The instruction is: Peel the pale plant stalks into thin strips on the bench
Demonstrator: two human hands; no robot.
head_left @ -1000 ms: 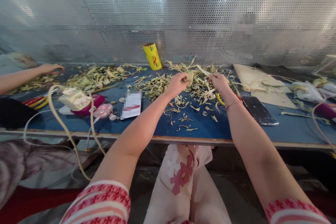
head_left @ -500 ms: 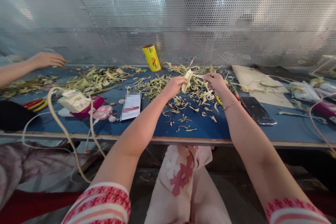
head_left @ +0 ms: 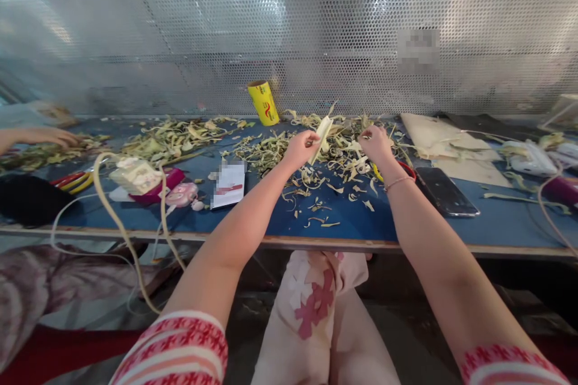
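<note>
We are pinching a pale green, flat leaf strip (head_left: pixel 321 135) in our left hand (head_left: pixel 299 149), long axis tilting up and rightward; our right hand (head_left: pixel 376 143), seemingly loosely curled and empty, is hovering just right above the blue bench (head_left: pixel 406 216).

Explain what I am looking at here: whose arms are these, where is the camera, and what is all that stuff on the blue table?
There is no machine here. The camera sits on a person's head and looks down at their own two bare arms. The left hand pinches a pale leaf strip, holding it up. The right hand hangs just beside it over a heap of leaf scraps; whether it grips anything is hard to tell. All this lies on a blue table backed by a metal sheet full of holes. Also on the table are a yellow roll, a dark phone and a white card. At far left, another person's hand rests on more scraps.
</note>
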